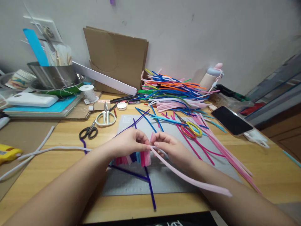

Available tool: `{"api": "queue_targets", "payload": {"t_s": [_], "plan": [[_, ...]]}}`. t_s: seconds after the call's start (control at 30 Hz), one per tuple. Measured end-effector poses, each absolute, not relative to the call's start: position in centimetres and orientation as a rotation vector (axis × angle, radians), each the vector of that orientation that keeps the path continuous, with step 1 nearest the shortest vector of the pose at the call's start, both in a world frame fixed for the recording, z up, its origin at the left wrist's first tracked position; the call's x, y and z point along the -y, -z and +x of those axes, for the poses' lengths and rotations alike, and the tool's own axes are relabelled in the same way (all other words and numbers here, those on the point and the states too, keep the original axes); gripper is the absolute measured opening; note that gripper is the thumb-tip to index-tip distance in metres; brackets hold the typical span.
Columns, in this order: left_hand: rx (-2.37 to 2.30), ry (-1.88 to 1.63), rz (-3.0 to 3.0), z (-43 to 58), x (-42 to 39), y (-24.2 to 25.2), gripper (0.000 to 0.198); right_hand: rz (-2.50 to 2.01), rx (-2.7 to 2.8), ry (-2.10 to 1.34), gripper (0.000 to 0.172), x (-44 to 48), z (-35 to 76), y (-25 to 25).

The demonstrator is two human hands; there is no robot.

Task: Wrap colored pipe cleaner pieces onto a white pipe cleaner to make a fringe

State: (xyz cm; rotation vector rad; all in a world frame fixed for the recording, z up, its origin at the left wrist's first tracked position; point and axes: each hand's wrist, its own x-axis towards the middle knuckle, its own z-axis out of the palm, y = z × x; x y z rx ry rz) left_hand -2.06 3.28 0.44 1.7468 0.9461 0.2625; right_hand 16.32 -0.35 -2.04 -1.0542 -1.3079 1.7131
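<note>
My left hand [130,141] is closed, thumb and fingers pinching the top of a strip of wrapped pipe cleaners [145,159] in pink, blue and white. Close beside it, my right hand [172,149] has its fingertips pinched at a light pink pipe cleaner [192,180]. That pipe cleaner's long end slopes down over my right forearm, and a short end sticks up between the hands. A white pipe cleaner [68,147] passes behind my left wrist. Dark purple pipe cleaners [151,191] lie beneath the strip. My left hand hides part of the strip.
A grey mat [131,186] lies under my hands. Scissors with yellow and orange handles [191,129], white-handled scissors [105,117] and black-handled scissors [90,131] lie around. Behind are a pipe-cleaner pile [176,91] and cardboard [115,56]. A phone [231,120] is at right.
</note>
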Motion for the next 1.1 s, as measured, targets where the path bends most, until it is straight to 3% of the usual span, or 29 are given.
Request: {"api": "queue_targets", "payload": {"t_s": [0.23,0.57,0.67,0.77,0.83,0.87,0.97,1.1], "plan": [[-0.964,-0.283,1.824,-2.0,-3.2,-0.1,0.028,-1.149,1.414,-1.805,0.029,0.3,16.4,2.4],[-0.894,-0.280,1.609,-1.8,-3.2,-0.2,0.019,-1.198,1.574,-1.614,0.022,0.5,16.5,2.0],[-0.868,-0.325,1.538,-1.7,-3.3,-0.3,0.016,-1.172,1.709,-1.391,0.017,0.6,16.4,1.9],[-0.894,-0.421,1.516,-1.8,-3.5,-0.4,0.016,-1.136,1.750,-0.858,0.016,1.1,16.7,1.5],[-0.940,-0.485,1.528,-2.0,-3.7,-0.4,0.016,-1.072,1.729,-0.543,0.006,1.7,17.1,1.1],[-0.960,-0.516,1.535,-2.1,-3.8,-0.5,0.016,-1.036,1.750,-0.469,0.011,1.9,17.3,1.0],[-0.971,-0.570,1.533,-2.3,-4.1,-0.4,0.018,-1.090,1.948,-0.519,0.034,2.2,17.5,1.0],[-0.927,-0.588,1.480,-2.3,-4.1,-0.2,0.020,-1.267,1.920,-0.834,0.017,1.5,16.7,2.0]]}}
